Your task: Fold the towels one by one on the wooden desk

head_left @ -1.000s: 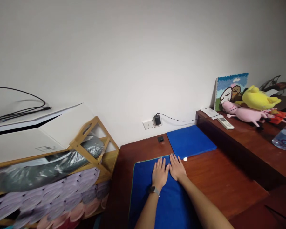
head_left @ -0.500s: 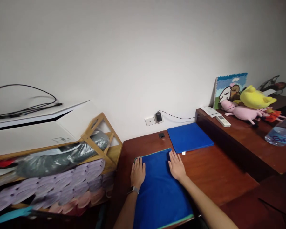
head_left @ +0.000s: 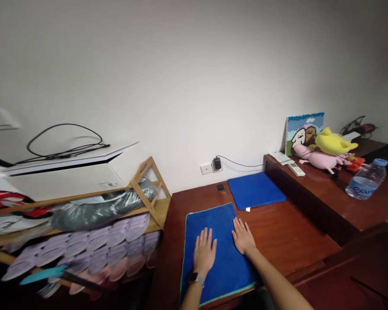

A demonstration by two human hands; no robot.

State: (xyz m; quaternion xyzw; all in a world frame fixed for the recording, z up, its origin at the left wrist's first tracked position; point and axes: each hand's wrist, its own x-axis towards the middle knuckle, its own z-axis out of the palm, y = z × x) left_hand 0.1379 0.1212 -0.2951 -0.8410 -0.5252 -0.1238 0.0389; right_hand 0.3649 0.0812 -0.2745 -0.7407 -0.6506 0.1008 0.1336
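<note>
A blue towel [head_left: 220, 258] with green edging lies spread on the brown wooden desk [head_left: 297, 232]. My left hand [head_left: 204, 252] rests flat on the towel's middle, fingers stretched out, a watch on the wrist. Near the towel's right edge my right hand [head_left: 244, 237] lies palm down with its fingers extended. Neither hand grips anything. Behind them, by the wall, sits a second blue cloth [head_left: 257, 190], folded flat, with a small white tag at its front edge.
To the left stands a wooden rack [head_left: 150, 193] with several lilac slippers [head_left: 98, 241] and a white box [head_left: 67, 181]. On the raised right surface are a water bottle [head_left: 365, 181], plush toys [head_left: 333, 141] and a remote control [head_left: 296, 169]. A charger [head_left: 217, 162] is plugged into the wall.
My left hand has slid from the towel's left edge toward its middle. My right hand has come slightly nearer along the right edge. The camera view has shifted a little.
</note>
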